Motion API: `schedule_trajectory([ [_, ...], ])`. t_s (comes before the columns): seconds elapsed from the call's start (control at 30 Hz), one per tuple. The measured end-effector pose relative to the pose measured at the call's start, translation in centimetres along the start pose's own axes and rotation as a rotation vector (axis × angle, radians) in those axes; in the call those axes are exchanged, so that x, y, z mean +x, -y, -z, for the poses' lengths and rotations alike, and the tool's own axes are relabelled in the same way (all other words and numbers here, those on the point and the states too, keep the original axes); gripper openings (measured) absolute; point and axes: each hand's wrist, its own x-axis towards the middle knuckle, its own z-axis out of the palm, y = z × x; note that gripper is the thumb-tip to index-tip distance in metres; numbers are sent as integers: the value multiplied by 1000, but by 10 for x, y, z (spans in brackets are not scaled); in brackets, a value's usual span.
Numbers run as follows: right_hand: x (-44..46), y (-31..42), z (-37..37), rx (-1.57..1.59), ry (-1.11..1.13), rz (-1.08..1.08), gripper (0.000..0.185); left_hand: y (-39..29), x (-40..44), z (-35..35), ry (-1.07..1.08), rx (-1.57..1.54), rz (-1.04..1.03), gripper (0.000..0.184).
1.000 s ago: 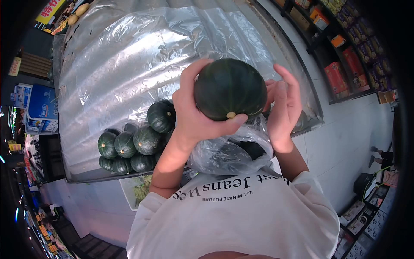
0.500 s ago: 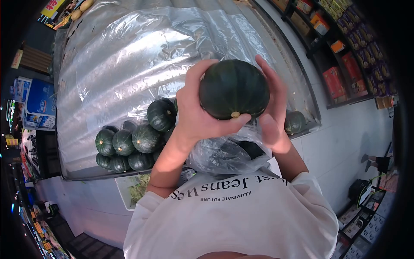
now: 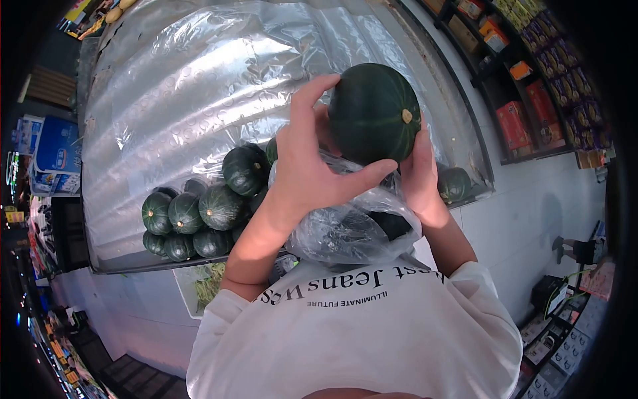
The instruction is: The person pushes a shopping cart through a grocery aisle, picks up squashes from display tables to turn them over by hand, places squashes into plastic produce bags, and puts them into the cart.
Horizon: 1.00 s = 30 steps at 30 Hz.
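Note:
A round dark green pumpkin (image 3: 372, 110) is held up between both hands, its pale stem scar turned to the right. My left hand (image 3: 309, 156) curves around its left side, with the index finger at the upper edge and the thumb below. On its lower right side, my right hand (image 3: 420, 176) presses against the skin; part of that hand is hidden by the pumpkin. Beneath the hands, near my shirt, hangs a clear plastic bag (image 3: 335, 236) with another dark green pumpkin (image 3: 393, 225) partly visible in it.
Several pumpkins (image 3: 222, 206) are piled at the near left of a display stand (image 3: 173, 86) covered in shiny film. One more pumpkin (image 3: 454, 184) sits in its near right corner. A white bin (image 3: 188, 296) holds green scraps. Shelves with packages (image 3: 515, 130) stand at the right.
The held pumpkin has turned, its stem scar moving from the bottom to the right side, and it has risen slightly to the right. My right hand has shifted lower on it.

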Motion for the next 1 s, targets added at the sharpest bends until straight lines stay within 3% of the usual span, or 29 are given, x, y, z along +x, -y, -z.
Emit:
schedule_trajectory([
  [0.13,1,3,-4,28,-91,-54,69,2,3,-2,37,44,31,83],
  [0.27,1,-10,8,35,-39,-49,71,8,4,-3,11,75,-47,79],
  [0.43,0,-11,9,-1,-80,-57,74,14,4,-2,29,26,-26,71],
  [0.53,-2,-17,14,-40,-30,68,73,13,5,-2,40,0,4,67],
  [0.63,-4,-14,13,68,-16,28,72,12,6,-3,39,-27,11,64],
  [0.87,-1,-8,10,-115,-83,-129,85,16,11,-4,72,-31,133,60],
  [1.0,2,-12,13,-297,11,4,88,11,16,-4,60,38,222,54],
])
